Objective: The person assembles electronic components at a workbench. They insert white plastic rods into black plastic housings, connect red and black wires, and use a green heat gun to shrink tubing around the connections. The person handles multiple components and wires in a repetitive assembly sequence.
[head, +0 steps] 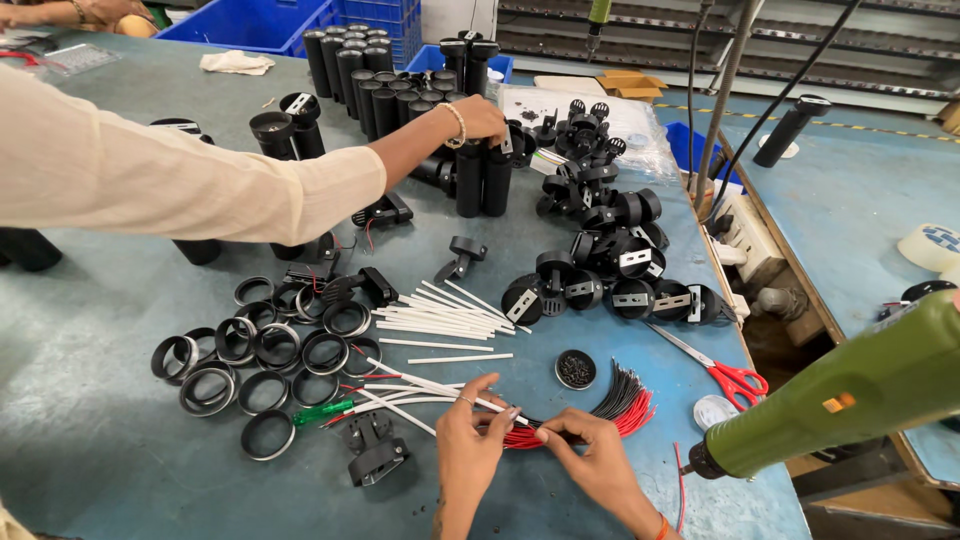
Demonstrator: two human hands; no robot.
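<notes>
Wires sit under both your hands at the 6 o'clock edge of the blue-grey table (100,440): a bundle of red and black wires (610,408) fans out toward 3 o'clock from your fingers. Your left hand (472,432) pinches the thin white sleeve (440,387) that runs off toward 10 o'clock, fingertips closed on its near end. Your right hand (592,452) grips the bundle at its gathered end, thumb and forefinger clenched on the red strands, just beside your left fingertips. At 12 o'clock from your hands lies a loose pile of white sleeves (445,318), and a small round dish of dark screws (575,369) sits just above the bundle. At 9 o'clock a cluster of black rings (265,355) is spread flat. Red-handled scissors (722,372) lie at 2 o'clock, and a green power tool (850,398) hangs at 3 o'clock, well apart from your hands. Across the table at 12 o'clock, another person's hand (478,118) rests on upright black tubes (483,178).
</notes>
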